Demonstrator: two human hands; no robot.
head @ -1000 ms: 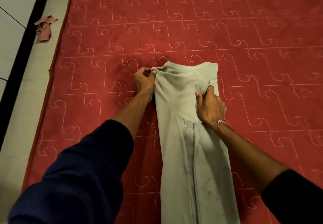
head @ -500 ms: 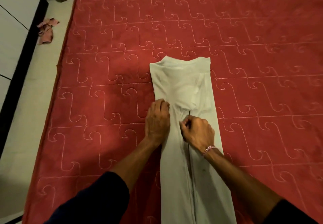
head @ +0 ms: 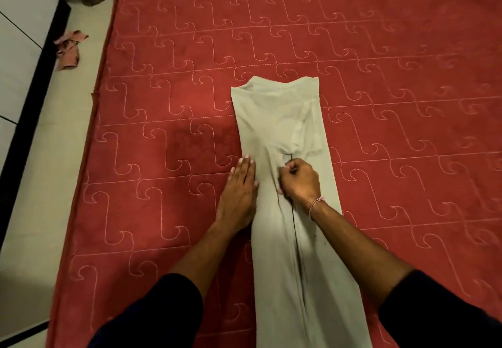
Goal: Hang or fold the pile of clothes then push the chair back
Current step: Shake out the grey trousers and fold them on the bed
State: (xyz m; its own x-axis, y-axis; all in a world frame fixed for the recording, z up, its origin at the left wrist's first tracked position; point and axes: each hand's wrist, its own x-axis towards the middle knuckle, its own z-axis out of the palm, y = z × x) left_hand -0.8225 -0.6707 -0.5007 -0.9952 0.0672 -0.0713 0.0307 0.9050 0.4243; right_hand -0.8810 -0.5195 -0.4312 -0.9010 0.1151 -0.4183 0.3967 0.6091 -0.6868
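Nearest the wearer, two dark sleeves reach out over the pale grey trousers [head: 282,136], which lie lengthwise on the red quilted mattress [head: 380,49] with the two legs stacked and running back out of view under the wearer. A dark seam line shows between the layers along the trousers' middle.

Part-way up the trousers, the left hand [head: 240,193] lies flat and open, fingers together, pressing on the trousers' left edge where cloth meets mattress. Just right of it, on the trousers' centre line, the right hand [head: 300,179] is curled closed, pinching a bunch of fabric at the crotch; a pink bracelet sits at its wrist.

Beyond the hands, the seat and waistband end of the trousers lies fairly smooth, with a lighter pocket lining showing through on the right side.

The likely trouble: if the pinch tugs harder than the flat palm can hold, the upper layer could slide off the lower, so the leg edges stop matching and the fold sets crooked. Bunched cloth under the fist may also be pressed into a crease. The quilted cover looks grippy, so dragging could rumple the underside unseen.

Far left of the trousers, off the mattress, a crumpled pinkish cloth [head: 69,53] lies on the pale floor; no chair can be made out
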